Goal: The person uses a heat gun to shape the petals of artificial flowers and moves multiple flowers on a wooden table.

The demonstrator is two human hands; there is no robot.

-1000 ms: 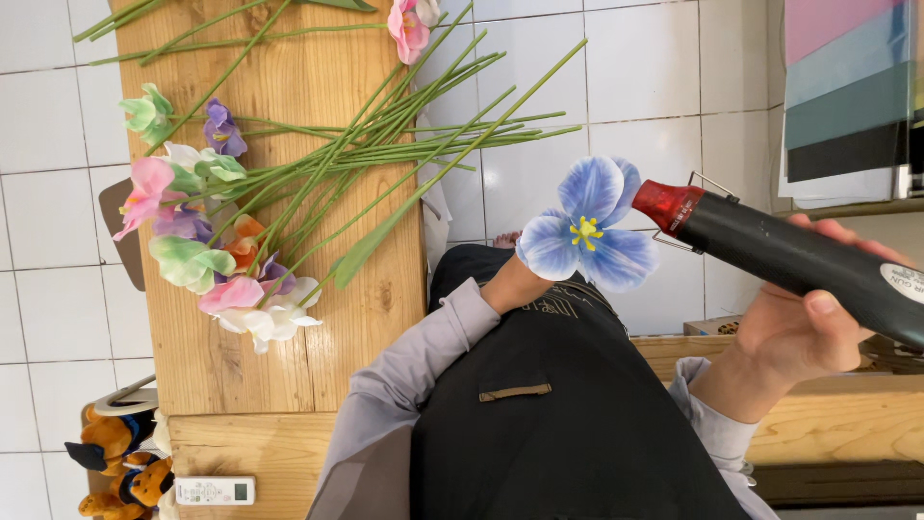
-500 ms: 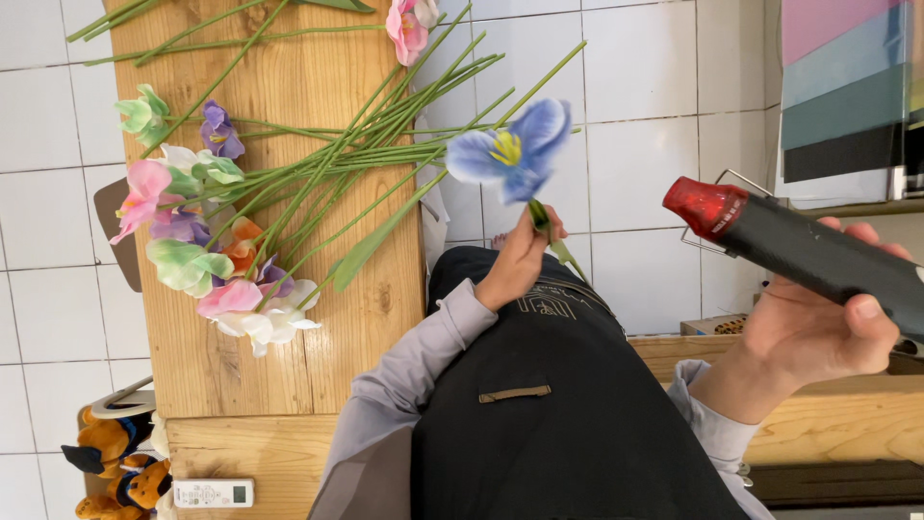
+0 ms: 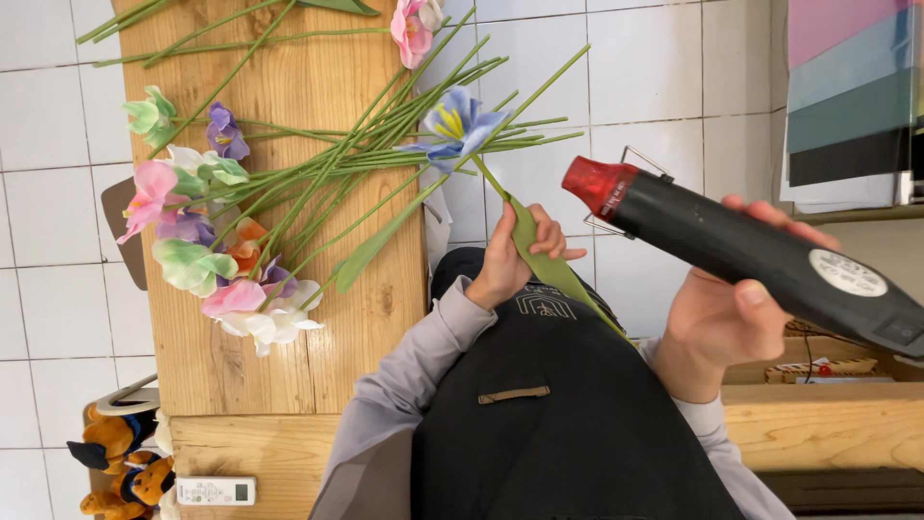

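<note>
We grip the blue flower (image 3: 460,125) by its stem in our left hand (image 3: 512,252), fingers closed, over the counter (image 3: 279,366) beside the finished pile of flowers (image 3: 207,241), our right hand (image 3: 722,323) clasping the heat gun (image 3: 741,252).

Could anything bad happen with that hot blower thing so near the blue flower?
Maybe. The heat gun, held in the right hand, has its red nozzle near the left hand and could burn the fingers. It could also scorch the blue flower or its green stem.
</note>
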